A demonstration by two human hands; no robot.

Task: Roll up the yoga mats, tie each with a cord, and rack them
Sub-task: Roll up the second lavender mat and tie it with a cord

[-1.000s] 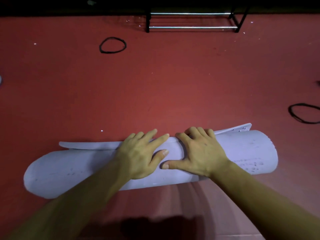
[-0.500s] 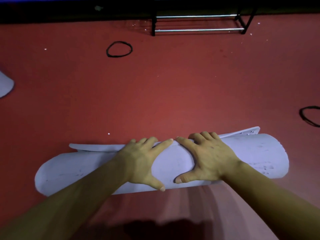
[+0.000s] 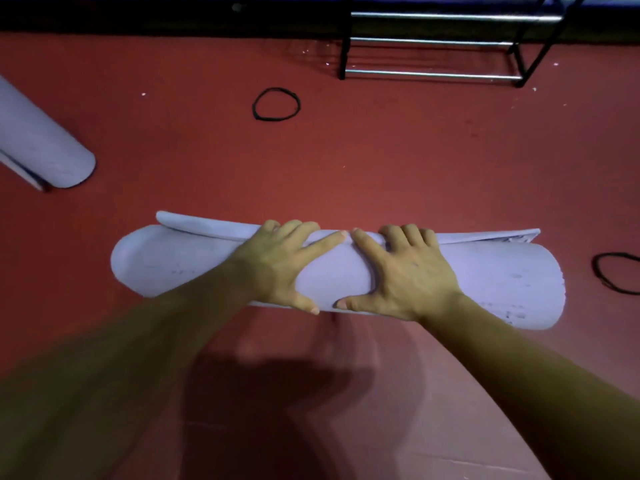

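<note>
A pale lilac yoga mat (image 3: 502,278) lies rolled up across the red floor, with its loose end flap along the far side. Both hands sit on the roll's middle, side by side. My left hand (image 3: 280,265) wraps over the roll, fingers curled over the far edge and thumb down the near side. My right hand (image 3: 405,271) grips it the same way, and the two index fingertips almost meet. A black cord loop (image 3: 276,103) lies beyond the roll. Another black cord loop (image 3: 616,275) lies at the right edge. The black metal rack (image 3: 433,76) stands at the far wall.
A second rolled lilac mat (image 3: 38,143) lies at the far left, partly out of frame. Red floor stretches between the roll and the rack. My shadow falls on the floor near my forearms.
The roll has moved forward toward the rack. My thumbs have spread down the near side of the roll. The second mat at left has come further into view.
</note>
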